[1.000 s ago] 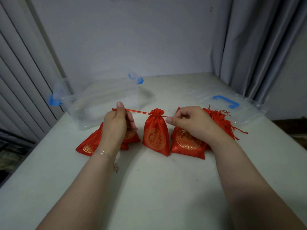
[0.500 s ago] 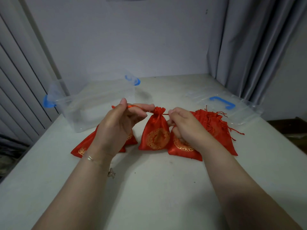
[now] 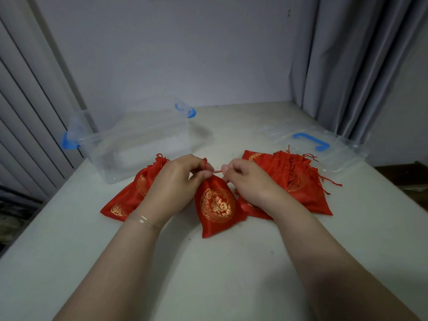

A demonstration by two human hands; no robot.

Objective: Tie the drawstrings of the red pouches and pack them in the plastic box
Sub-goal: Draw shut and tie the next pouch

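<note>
A red pouch (image 3: 217, 206) with a gold emblem lies on the table between my hands, its neck gathered. My left hand (image 3: 176, 181) pinches the pouch's neck and drawstring. My right hand (image 3: 247, 181) pinches the other end of the red drawstring (image 3: 217, 172), which runs short and taut between the hands. More red pouches lie flat at the left (image 3: 129, 195) and in a pile at the right (image 3: 298, 181). The clear plastic box (image 3: 139, 144) with blue latches stands open behind my left hand.
The box's clear lid (image 3: 324, 147) with a blue handle lies at the back right. A grey curtain (image 3: 347, 66) hangs at the right and vertical blinds (image 3: 27, 112) at the left. The white table (image 3: 220, 274) ends at the wall behind.
My hands have come together from a wide pull on the drawstring to the pouch's neck. The pouch has dropped from upright to lying towards me.
</note>
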